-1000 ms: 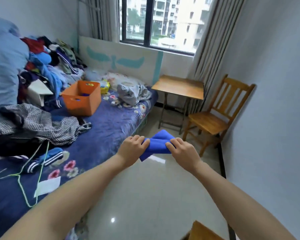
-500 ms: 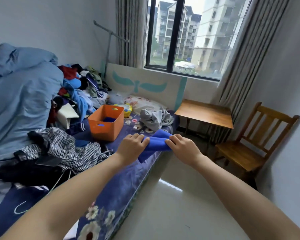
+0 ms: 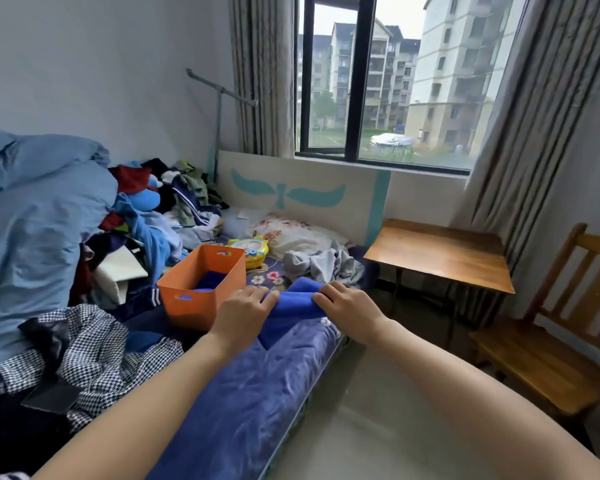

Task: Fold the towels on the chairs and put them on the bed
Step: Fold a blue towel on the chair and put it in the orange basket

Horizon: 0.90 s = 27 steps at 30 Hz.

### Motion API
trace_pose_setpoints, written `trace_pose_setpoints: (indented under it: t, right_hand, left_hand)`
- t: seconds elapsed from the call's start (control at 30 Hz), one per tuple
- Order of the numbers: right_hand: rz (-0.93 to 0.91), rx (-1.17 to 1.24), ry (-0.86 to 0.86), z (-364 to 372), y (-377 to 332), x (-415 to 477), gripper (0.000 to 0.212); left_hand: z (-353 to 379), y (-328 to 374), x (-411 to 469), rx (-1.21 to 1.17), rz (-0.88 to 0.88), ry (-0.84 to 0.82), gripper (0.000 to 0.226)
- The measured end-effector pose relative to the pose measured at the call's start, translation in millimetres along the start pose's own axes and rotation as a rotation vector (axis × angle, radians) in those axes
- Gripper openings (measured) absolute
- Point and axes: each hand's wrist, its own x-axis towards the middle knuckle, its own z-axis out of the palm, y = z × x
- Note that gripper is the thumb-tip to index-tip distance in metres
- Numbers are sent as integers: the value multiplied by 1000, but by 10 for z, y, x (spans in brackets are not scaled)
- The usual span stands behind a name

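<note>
Our left hand (image 3: 243,315) and right hand (image 3: 347,311), fingers curled round one folded blue towel (image 3: 293,303), over the bed (image 3: 257,393) near its outer edge, one orange bin (image 3: 201,289) beside, one wooden chair (image 3: 551,341)

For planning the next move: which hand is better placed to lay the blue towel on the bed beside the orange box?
Probably the left hand: it grips the blue towel beside the orange box; the right hand is nearer the bed edge.
</note>
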Motion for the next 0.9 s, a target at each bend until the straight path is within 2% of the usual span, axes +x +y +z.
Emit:
trace_pose_setpoints:
  t: [0.07,0.23,0.37,0.47,0.53,0.63,0.9]
  right_hand:
    - [9,25,16,199,227,45,23]
    - [-23,115,-16,825,578,149,26]
    - [-56,139,-75,1308,763,376,34]
    - [-87,124,-111,1630,921,546,20]
    - [-84,133,-126,1832,1043,627,28]
    - [-82,127,-159,2150,1288,701,25]
    - [-27,128,-260,2822,1991,572,19]
  left_hand:
    - [194,-58,173,5,-13,-3,57]
    - [715,-213,393,-3,-16,17,41]
    - [1165,-438,440,-68,-77,-65,69]
    - [1530,-619,502,-109,-144,-131,69]
    - [1765,-703,589,-151,-181,-158,67]
    - [2152,-805,783,-222,-184,-177,74]
    - [3094,-817,1388,-290,-140,-210,50]
